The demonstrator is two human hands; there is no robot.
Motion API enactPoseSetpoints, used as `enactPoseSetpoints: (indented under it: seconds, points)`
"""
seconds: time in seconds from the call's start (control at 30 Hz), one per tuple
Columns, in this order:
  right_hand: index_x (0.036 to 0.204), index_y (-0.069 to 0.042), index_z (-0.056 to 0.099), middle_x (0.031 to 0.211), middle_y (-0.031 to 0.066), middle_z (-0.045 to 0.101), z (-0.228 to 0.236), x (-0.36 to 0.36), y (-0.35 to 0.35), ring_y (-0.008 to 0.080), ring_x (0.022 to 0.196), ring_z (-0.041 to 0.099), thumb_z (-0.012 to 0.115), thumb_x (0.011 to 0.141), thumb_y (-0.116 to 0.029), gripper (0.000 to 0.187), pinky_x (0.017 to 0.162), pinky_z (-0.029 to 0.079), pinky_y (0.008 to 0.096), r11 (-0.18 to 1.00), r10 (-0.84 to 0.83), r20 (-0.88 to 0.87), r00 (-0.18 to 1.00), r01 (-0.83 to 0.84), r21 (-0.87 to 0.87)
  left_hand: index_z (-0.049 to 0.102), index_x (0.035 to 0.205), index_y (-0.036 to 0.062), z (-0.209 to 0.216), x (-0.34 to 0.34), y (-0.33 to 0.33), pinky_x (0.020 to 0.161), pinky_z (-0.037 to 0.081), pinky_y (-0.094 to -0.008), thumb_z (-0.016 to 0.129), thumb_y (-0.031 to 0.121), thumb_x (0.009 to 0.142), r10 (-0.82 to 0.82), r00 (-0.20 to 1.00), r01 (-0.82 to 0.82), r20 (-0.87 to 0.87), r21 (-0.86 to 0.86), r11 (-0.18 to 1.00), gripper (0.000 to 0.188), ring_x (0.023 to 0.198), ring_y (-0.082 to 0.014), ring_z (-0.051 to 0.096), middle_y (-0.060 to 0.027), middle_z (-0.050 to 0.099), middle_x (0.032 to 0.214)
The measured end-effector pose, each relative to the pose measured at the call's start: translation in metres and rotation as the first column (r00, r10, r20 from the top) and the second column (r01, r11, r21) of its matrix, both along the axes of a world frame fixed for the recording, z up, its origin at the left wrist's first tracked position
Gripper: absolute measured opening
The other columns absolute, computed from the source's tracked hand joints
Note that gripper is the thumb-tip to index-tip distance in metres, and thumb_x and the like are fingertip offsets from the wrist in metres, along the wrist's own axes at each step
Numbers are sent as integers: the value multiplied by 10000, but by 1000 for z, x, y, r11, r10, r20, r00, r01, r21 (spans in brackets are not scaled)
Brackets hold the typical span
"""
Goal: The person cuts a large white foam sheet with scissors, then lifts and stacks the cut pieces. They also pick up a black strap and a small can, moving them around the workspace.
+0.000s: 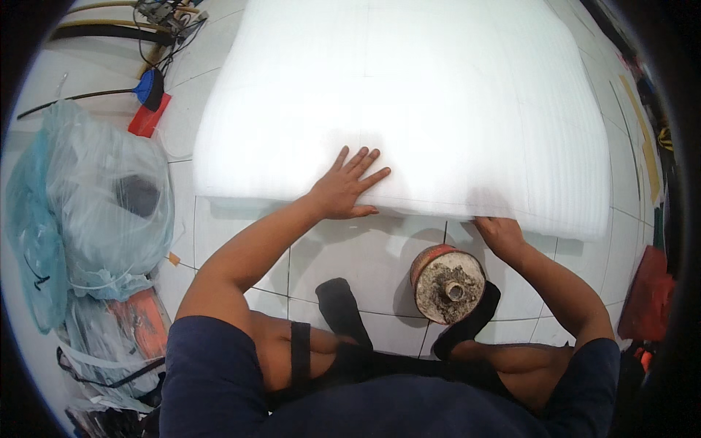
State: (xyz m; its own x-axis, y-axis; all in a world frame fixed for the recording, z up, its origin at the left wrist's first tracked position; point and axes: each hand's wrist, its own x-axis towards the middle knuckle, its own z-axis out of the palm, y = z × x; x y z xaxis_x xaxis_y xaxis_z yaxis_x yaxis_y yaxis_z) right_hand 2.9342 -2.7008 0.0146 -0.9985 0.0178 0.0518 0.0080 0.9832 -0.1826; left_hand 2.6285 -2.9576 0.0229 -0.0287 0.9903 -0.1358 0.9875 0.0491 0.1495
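Note:
A large white foam slab (pixel 409 109) lies in front of me, with fine ridges along its right side. My left hand (pixel 343 186) rests flat on its top near the front edge, open with the fingers spread. At the same edge, farther right, my right hand (pixel 500 235) is closed on the slab's rim. Its fingertips are partly hidden by the foam. Between my feet stands a round red can (pixel 449 283) with a dirty, crusted whitish top and a short round neck, just below my right hand and apart from it.
Clear plastic bags (pixel 109 197) with bulky contents crowd the left side. Beyond them lie a blue-and-black broom head (pixel 150 89), a red flat piece (pixel 149 117) and hoses (pixel 109 31). A red bag-like item (pixel 648 296) sits at the right. White tiles (pixel 365 255) cover the floor.

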Motion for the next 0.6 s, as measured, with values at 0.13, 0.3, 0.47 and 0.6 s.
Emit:
enactPoseSetpoints:
  seconds: [0.13, 0.3, 0.47, 0.6]
  points:
    - [1206, -37, 578, 1273, 241, 552, 1, -4, -3, 413, 1155, 551, 595, 868, -161, 361, 953, 476, 449, 996, 26, -27, 999, -23, 91, 250, 1521, 178, 0, -2, -3, 1178, 68, -564, 522, 645, 862, -5, 1000, 4, -24, -29, 1000, 853, 1458, -377, 142, -198, 148, 1579]
    - [1094, -60, 614, 1055, 186, 653, -14, 13, 10, 357, 932, 646, 591, 886, -201, 253, 749, 538, 464, 987, -33, 185, 982, 62, -150, 267, 1512, 146, -1, 0, 9, 1173, 70, -564, 539, 635, 859, -19, 1000, 19, -3, -41, 999, 860, 1456, -390, 145, -209, 163, 1573]
    - [1058, -37, 583, 988, 183, 660, -13, 9, 9, 350, 924, 654, 508, 893, -114, 197, 751, 532, 467, 987, -18, 374, 927, 75, -139, 331, 1488, 129, 0, 3, 10, 1160, 84, -587, 617, 610, 812, 20, 999, -19, 24, -52, 998, 878, 1445, -410, 168, -226, 184, 1562]
    - [1114, 1, 558, 1056, 214, 628, 5, 8, 4, 370, 962, 636, 504, 914, -154, 258, 809, 529, 468, 989, -34, 26, 999, 38, -140, 376, 1462, 96, 7, 11, 10, 1162, 65, -580, 610, 566, 817, 38, 999, -37, 6, -36, 999, 832, 1443, -420, 166, -248, 187, 1556]
